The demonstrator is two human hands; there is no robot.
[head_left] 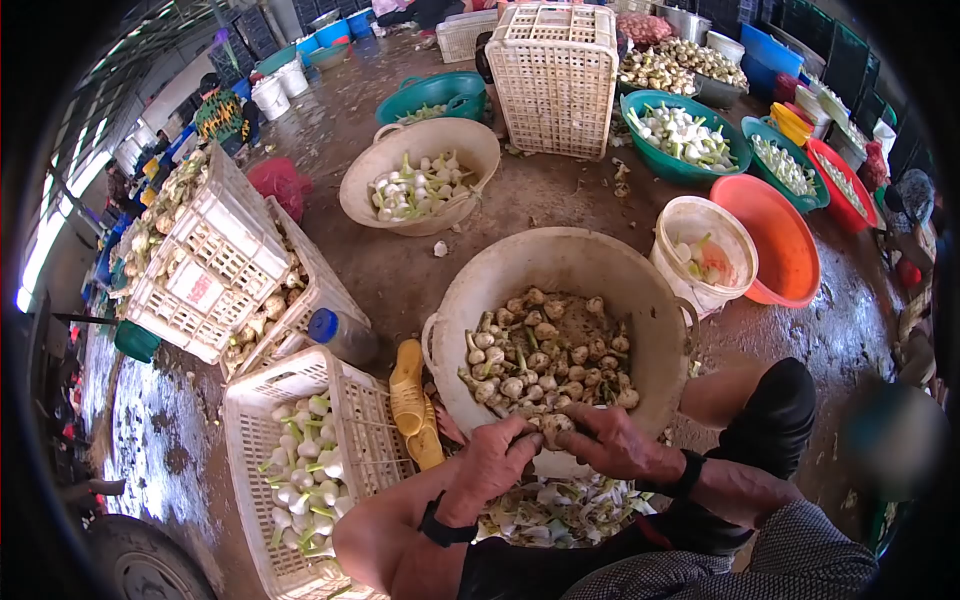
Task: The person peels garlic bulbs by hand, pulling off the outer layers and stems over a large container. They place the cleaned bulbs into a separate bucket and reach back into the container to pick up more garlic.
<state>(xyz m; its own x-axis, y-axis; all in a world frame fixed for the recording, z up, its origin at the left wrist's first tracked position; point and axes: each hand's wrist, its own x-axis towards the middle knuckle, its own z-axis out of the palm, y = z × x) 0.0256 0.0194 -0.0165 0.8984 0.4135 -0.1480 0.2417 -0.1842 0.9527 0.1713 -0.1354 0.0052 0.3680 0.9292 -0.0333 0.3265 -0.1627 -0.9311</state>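
As left hand (497, 462), right hand (612, 442) clasp muddy bulb (553, 428), tub (560, 245) beneath.

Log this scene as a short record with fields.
basin: large, beige, holds unpeeled bulbs
left hand: grips one bulb at the basin's near rim
right hand: on the same bulb
crate: white, on the person's left, holds peeled white bulbs with green stems
peelings: heaped below the hands
sandals: yellow, between crate and basin
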